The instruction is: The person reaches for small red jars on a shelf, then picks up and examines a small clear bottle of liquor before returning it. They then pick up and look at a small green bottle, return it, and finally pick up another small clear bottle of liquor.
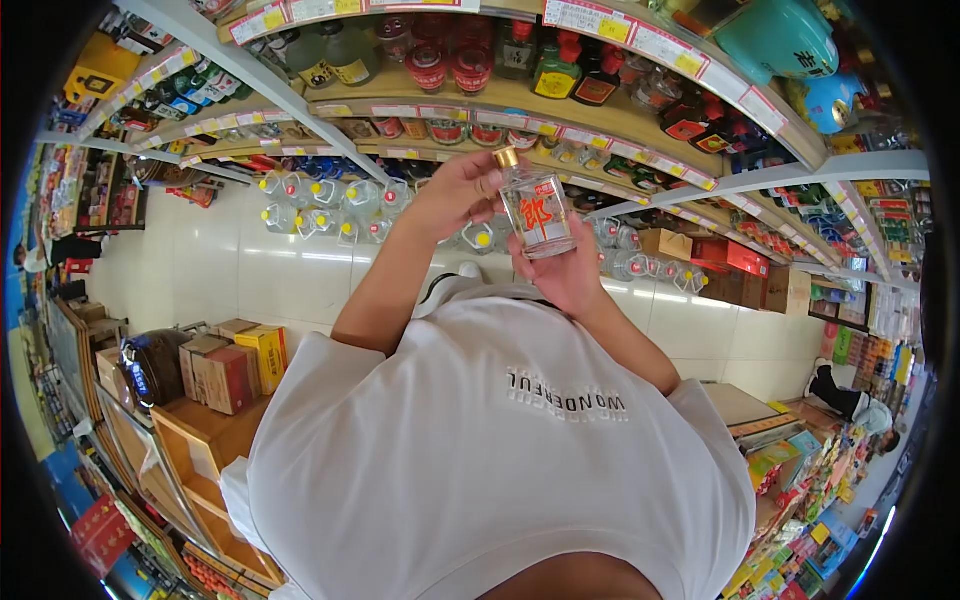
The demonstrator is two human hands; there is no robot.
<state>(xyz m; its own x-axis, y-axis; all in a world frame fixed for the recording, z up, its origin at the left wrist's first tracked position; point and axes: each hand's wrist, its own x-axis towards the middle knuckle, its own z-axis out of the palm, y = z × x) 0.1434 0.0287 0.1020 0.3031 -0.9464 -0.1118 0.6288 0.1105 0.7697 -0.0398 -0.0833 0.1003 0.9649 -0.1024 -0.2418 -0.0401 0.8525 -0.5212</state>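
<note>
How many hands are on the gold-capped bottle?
2: the left hand near the neck of the bottle, and the right hand around its lower end. Some fingers are hidden behind it, but both hands show.

Wooden shelf point(345, 95) edged with price tags point(594, 22), red jars point(427, 68) beside glass bottles, turquoise jar point(785, 40) at upper right, plastic jugs point(325, 193) on tiled floor point(300, 275), yellow box point(264, 357) beside cartons point(222, 378), person point(850, 400) at far right
</note>
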